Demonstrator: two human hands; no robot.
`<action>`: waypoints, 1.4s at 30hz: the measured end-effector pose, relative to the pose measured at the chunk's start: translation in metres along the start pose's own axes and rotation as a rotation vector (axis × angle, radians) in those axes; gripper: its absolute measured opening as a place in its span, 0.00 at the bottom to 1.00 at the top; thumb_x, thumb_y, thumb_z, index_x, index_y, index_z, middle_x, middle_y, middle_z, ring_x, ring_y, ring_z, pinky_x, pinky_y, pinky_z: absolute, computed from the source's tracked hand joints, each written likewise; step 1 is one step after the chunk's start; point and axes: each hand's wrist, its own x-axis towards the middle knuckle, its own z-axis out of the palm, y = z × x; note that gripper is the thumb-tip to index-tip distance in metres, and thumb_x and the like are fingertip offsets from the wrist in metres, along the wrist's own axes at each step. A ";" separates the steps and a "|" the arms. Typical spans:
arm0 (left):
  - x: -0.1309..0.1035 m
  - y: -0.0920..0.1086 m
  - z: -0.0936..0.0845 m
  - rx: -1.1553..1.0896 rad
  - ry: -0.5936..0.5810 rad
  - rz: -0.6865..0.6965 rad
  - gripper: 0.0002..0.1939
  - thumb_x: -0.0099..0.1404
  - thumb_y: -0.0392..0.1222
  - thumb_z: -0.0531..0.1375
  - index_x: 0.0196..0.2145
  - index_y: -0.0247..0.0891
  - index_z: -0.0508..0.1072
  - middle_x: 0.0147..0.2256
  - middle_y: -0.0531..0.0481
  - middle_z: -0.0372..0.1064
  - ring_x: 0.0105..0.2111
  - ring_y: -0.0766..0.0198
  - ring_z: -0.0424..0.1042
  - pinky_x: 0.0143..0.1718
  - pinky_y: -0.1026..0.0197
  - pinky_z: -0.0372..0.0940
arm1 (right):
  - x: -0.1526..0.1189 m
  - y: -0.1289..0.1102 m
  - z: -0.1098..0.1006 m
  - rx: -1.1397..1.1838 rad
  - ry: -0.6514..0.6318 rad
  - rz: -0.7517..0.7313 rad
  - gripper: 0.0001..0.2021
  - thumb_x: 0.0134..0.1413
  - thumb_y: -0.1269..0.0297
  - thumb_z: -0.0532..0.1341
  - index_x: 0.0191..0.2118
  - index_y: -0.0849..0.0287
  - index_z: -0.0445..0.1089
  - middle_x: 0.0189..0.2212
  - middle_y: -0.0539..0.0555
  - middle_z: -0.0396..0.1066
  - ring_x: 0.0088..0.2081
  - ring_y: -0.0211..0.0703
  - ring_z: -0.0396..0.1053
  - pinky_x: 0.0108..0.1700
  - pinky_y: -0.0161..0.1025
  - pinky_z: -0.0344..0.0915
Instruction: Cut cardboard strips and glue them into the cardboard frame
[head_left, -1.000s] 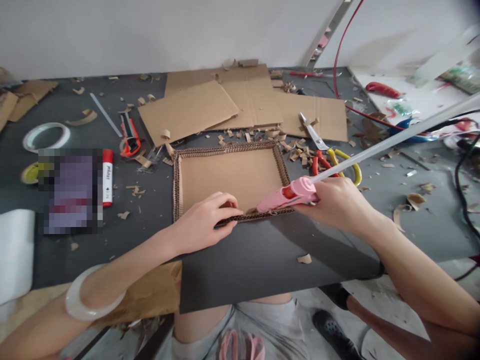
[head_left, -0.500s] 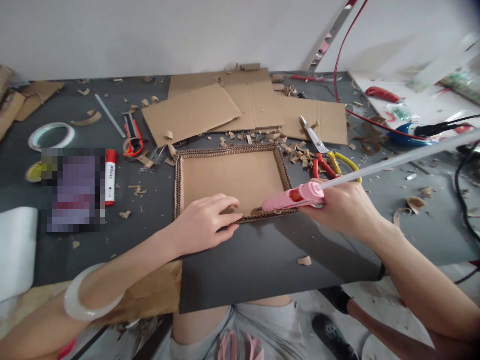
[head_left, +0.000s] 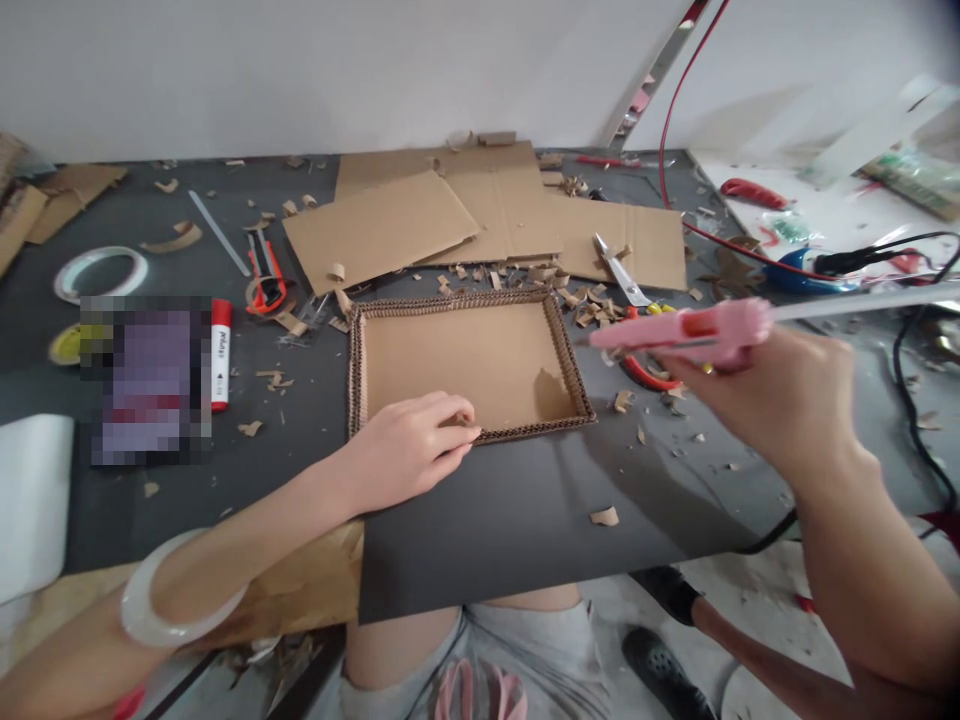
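A shallow cardboard tray lies on the dark tabletop, its low walls built from layered corrugated strips. My left hand rests over its near left part, fingers pinched on the near wall. In my right hand is a pink glue gun, raised to the right of the tray. Its nozzle points left, close to the tray's right wall, and a long translucent glue stick sticks out of the back. Scissors with red and yellow handles lie behind the gun, partly hidden by it.
Flat cardboard sheets lie behind the tray amid many scraps. To the left are an orange utility knife, a red marker, a tape roll and a blurred-out object. A red cable runs down at right.
My right hand has lifted the glue gun away from the tray's near wall, up and to the right. My left hand stays at the near wall, its fingers closer together.
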 end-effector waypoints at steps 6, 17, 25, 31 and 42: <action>-0.002 0.003 -0.002 0.059 -0.034 0.007 0.13 0.68 0.35 0.50 0.41 0.34 0.74 0.38 0.47 0.70 0.38 0.62 0.70 0.41 0.60 0.66 | 0.016 0.056 0.008 -0.142 0.058 0.473 0.20 0.45 0.56 0.63 0.41 0.67 0.73 0.21 0.63 0.69 0.17 0.37 0.49 0.24 0.41 0.46; -0.006 0.011 -0.003 0.200 -0.092 0.029 0.11 0.66 0.32 0.52 0.43 0.32 0.72 0.38 0.46 0.71 0.37 0.61 0.70 0.39 0.59 0.67 | -0.003 0.095 0.074 -0.065 -0.218 0.714 0.38 0.53 0.62 0.54 0.60 0.90 0.42 0.49 0.87 0.61 0.49 0.69 0.66 0.38 0.51 0.58; -0.005 0.014 -0.005 0.200 -0.098 0.019 0.12 0.65 0.29 0.53 0.43 0.34 0.72 0.38 0.48 0.71 0.36 0.62 0.71 0.35 0.61 0.67 | -0.005 0.078 0.044 -0.236 -0.404 0.700 0.34 0.51 0.49 0.56 0.55 0.75 0.59 0.46 0.78 0.68 0.51 0.67 0.66 0.46 0.52 0.64; -0.004 0.014 -0.005 0.172 -0.106 0.011 0.13 0.64 0.29 0.52 0.44 0.34 0.72 0.38 0.48 0.72 0.36 0.62 0.71 0.34 0.61 0.67 | -0.004 0.048 0.016 -0.339 -0.346 0.722 0.32 0.52 0.48 0.55 0.51 0.75 0.66 0.44 0.79 0.68 0.52 0.69 0.64 0.46 0.55 0.64; -0.007 0.015 -0.006 0.155 -0.134 0.007 0.14 0.65 0.29 0.50 0.43 0.35 0.73 0.39 0.47 0.72 0.37 0.59 0.73 0.34 0.59 0.69 | 0.019 -0.017 -0.013 -0.205 -0.388 0.359 0.22 0.54 0.51 0.53 0.46 0.64 0.69 0.38 0.69 0.73 0.42 0.64 0.70 0.37 0.50 0.62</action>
